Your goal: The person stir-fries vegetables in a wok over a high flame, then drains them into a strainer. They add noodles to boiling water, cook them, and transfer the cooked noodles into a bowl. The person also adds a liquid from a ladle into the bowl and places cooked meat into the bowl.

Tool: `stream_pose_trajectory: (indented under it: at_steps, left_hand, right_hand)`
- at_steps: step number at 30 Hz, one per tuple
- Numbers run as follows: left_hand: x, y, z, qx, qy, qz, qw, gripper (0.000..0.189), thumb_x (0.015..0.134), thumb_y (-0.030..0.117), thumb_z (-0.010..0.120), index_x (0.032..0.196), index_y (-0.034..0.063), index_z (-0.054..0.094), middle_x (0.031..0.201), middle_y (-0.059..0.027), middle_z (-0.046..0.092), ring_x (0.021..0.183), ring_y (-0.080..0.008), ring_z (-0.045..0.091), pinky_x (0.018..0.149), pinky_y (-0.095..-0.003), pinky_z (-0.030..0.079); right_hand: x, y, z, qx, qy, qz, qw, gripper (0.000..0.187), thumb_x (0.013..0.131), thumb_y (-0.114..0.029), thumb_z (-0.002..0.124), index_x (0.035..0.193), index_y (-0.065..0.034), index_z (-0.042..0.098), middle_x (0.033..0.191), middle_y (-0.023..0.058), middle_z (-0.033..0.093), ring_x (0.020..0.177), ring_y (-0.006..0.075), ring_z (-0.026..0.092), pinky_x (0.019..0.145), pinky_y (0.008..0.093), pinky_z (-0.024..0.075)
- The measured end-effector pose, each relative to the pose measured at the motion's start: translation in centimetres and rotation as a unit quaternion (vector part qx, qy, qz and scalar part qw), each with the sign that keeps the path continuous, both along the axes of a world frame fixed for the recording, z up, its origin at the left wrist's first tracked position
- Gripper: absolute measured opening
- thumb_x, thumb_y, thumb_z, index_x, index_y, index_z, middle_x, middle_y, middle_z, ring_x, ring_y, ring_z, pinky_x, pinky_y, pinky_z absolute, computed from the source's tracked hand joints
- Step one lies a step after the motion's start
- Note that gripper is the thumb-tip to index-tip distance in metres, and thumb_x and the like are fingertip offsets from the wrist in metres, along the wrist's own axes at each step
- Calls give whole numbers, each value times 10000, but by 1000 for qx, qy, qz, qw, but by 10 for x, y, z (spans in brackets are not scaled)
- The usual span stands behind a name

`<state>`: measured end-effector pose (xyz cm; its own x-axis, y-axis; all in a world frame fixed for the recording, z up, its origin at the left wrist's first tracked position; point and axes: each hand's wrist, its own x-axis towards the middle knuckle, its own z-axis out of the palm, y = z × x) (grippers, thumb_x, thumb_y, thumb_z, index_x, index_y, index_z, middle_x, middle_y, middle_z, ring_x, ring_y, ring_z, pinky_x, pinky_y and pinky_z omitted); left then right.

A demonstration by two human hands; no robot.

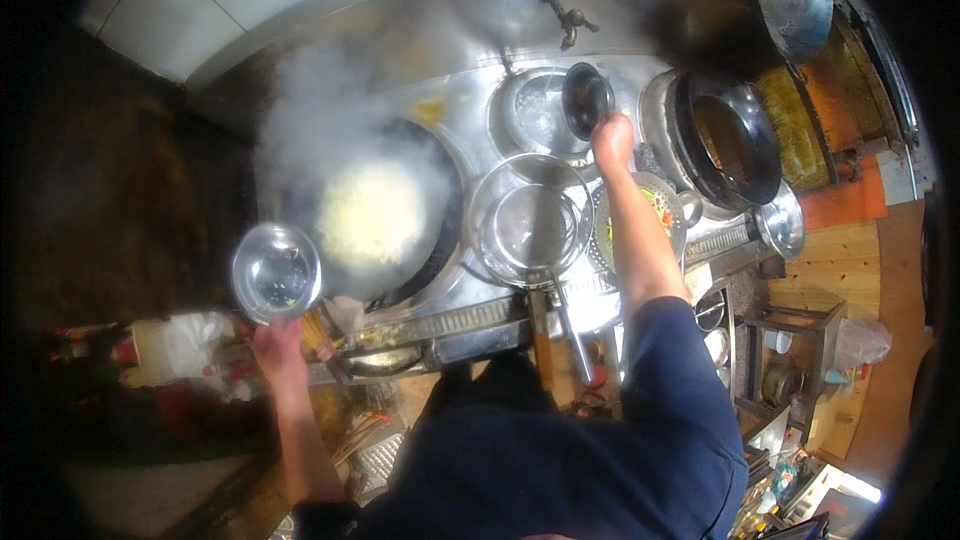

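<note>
My left hand (280,349) grips the rim of a shiny metal bowl (276,274), which has a few small scraps inside, at the near left of a wok (442,240). Pale yellow food (371,211) lies in the wok under thick steam. My right hand (613,141) is shut on a dark round ladle (588,101), whose handle is mostly hidden by the hand. The ladle is over the right side of a round metal basin (534,111). Below my right forearm, a perforated strainer (606,244) holds cut green and red vegetables (649,206).
A wire-mesh strainer (487,214) rests on the steel range between the wok and the vegetables. Farther right stands a dark pan (694,142) with brown liquid, beside another metal bowl (784,219). A tap (571,19) projects from the back wall. A bamboo brush (319,337) lies near my left hand.
</note>
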<state>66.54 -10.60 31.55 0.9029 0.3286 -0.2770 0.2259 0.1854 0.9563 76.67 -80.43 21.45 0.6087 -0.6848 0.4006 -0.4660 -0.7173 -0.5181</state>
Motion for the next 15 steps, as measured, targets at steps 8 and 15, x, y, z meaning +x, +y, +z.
stream_pose_trajectory:
  at_steps: [8, 15]
  left_hand:
    - [-4, -43, 29, 30, 14, 18, 999, 350, 1033, 150, 670, 1317, -24, 564, 1247, -135, 655, 1096, -233, 666, 946, -356, 556]
    - [33, -69, 1, -21, 78, 24, 996, 387, 1076, 124, 615, 1418, -25, 511, 1233, -159, 655, 1054, -258, 697, 935, -411, 606]
  right_hand:
    - [1, 15, -7, 597, -130, 36, 791, 216, 1004, -53, 673, 809, 28, 629, 773, 112, 682, 573, 233, 696, 536, 357, 605]
    - [-21, 110, 39, 688, -87, 128, 709, 159, 1023, -127, 708, 931, -32, 619, 816, 98, 686, 666, 217, 699, 659, 311, 620]
